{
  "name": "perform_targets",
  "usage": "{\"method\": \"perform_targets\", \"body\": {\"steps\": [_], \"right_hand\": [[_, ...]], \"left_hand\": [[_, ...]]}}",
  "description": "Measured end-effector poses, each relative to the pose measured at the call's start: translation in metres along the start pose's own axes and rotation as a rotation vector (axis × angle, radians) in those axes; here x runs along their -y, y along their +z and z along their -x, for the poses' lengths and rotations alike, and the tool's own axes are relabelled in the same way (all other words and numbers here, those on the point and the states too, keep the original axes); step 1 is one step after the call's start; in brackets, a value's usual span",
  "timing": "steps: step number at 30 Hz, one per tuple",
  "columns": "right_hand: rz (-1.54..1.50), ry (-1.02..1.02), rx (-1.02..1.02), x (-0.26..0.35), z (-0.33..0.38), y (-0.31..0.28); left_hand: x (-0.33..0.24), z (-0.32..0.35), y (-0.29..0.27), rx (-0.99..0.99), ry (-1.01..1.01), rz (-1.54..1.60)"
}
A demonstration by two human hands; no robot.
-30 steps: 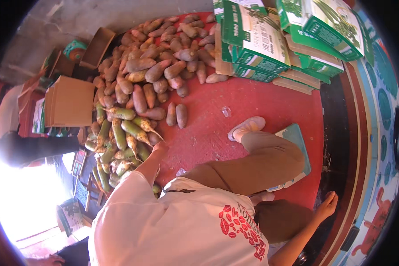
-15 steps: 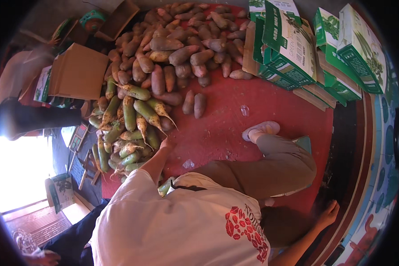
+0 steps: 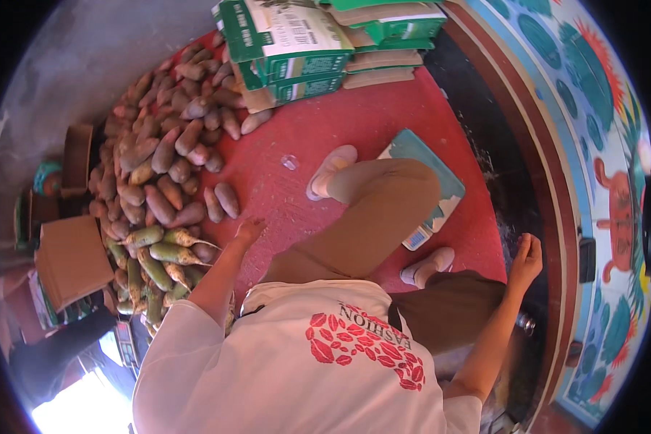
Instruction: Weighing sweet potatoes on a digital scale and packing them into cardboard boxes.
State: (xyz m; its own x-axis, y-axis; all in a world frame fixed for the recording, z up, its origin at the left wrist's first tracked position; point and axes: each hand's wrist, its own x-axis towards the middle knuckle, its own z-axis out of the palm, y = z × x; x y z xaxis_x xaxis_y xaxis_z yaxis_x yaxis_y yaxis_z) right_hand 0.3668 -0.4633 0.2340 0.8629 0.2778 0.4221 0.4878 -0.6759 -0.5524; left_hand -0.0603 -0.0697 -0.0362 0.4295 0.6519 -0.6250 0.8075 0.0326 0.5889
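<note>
Beside the tuber pile (image 3: 159, 181) on the red floor (image 3: 304, 145), left hand (image 3: 249, 231) hovers released; right hand (image 3: 526, 254) loosely curled, empty. Tubers look firm, heavy: grip mid-body.

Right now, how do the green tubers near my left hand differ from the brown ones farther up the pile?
The green tubers are greenish-yellow, some with thin root tails; the brown tubers are reddish-brown and blunter. The green ones lie closest to the left hand, beside the cardboard box; the brown ones stretch toward the green cartons. Both lie loose on the red floor.

Bare red floor (image 3: 296, 137) lies open between the root heap (image 3: 159, 188), stacked cartons (image 3: 289, 43) and bent leg (image 3: 369, 217).
</note>
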Motion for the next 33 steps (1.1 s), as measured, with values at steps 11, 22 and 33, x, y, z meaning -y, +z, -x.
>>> {"method": "perform_targets", "body": {"steps": [11, 22, 33], "right_hand": [[-0.206, 0.077, -0.067, -0.017, 0.011, -0.010], [-0.255, 0.016, 0.036, -0.012, 0.005, -0.006], [-0.171, -0.064, 0.134, 0.014, -0.007, 0.017]], "left_hand": [[0.095, -0.026, -0.009, -0.071, 0.080, -0.433], [0.128, 0.072, 0.008, 0.407, -0.006, -1.182], [0.191, 0.135, 0.019, -0.164, -0.671, -0.348]]}}
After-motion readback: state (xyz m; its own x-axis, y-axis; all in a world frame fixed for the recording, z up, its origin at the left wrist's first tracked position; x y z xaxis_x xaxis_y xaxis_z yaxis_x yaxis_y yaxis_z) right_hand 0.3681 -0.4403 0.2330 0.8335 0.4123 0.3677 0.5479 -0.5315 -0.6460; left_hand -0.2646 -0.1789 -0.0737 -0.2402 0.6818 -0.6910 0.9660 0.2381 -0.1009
